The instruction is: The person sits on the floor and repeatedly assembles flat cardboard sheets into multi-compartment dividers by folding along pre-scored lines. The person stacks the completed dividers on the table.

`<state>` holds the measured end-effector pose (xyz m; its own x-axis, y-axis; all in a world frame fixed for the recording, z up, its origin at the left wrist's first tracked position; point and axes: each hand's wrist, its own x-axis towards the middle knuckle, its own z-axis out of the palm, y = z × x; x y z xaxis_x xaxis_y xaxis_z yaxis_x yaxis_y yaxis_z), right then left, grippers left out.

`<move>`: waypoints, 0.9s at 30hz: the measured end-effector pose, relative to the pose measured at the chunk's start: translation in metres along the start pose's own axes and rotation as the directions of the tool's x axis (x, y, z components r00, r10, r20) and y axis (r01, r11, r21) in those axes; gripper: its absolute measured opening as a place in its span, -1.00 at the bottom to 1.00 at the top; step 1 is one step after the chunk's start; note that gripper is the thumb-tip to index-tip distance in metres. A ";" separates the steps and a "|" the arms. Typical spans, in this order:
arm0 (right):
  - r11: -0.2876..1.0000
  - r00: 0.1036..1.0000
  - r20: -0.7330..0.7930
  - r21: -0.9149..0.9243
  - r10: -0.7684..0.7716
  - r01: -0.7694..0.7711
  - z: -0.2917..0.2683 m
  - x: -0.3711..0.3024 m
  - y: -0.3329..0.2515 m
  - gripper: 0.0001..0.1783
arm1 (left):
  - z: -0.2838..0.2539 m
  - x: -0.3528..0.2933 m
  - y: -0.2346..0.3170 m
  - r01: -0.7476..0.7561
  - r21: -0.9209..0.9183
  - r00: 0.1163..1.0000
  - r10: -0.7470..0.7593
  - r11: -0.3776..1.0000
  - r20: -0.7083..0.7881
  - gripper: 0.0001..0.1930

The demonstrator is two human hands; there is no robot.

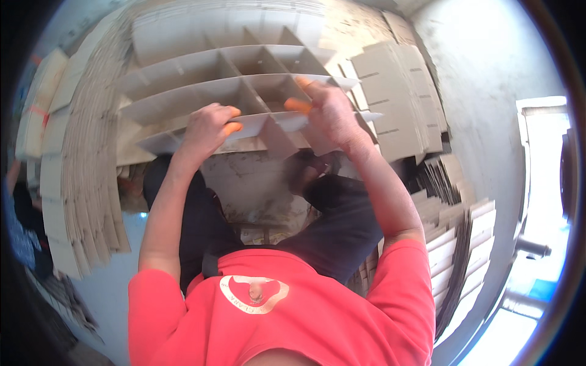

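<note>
A partition grid of slotted cardboard strips (pixel 183 96) stands in front of me, long pale strips crossed by shorter brown ones. Orange covers sit on the fingertips of both hands. My left hand (pixel 207 131) is closed on the nearest long strip, left of the middle. Farther right, my right hand (pixel 332 113) grips the grid near its right end, thumb and forefinger pointing left. Its other fingers are hidden behind the hand, and motion blurs the grid and both hands slightly.
Tall stacks of flat cardboard strips stand at the left (pixel 91 165) and at the right (pixel 397 100). Another pile of cardboard (pixel 467 244) lies lower right. Behind the grid is a stack of pale sheets (pixel 226 27). A person's blue sleeve (pixel 24 244) shows at the far left.
</note>
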<state>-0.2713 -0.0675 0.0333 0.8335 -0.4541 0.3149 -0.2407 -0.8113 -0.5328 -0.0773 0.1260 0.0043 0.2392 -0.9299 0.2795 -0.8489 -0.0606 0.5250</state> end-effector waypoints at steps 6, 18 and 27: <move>0.518 0.867 -0.461 -0.704 0.188 -0.486 -0.096 -0.079 0.134 -0.37 | -0.011 -0.002 0.015 -0.063 -0.001 0.980 0.062 0.998 -0.190 -0.47; 0.468 0.690 -0.489 -0.509 0.533 -0.723 -0.143 -0.138 0.202 -0.46 | -0.019 -0.011 0.006 -0.025 0.130 0.990 0.042 0.991 -0.135 -0.50; 0.649 0.714 -0.634 -0.414 0.297 -0.638 -0.154 -0.088 0.112 -0.65 | -0.034 -0.027 -0.004 0.003 0.116 0.983 0.018 0.993 -0.182 -0.51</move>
<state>-0.4477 -0.1750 0.0670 0.2085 -0.7986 0.5645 -0.8940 -0.3897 -0.2211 -0.0647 0.1636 0.0219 0.3052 -0.8494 0.4305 -0.8973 -0.1051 0.4287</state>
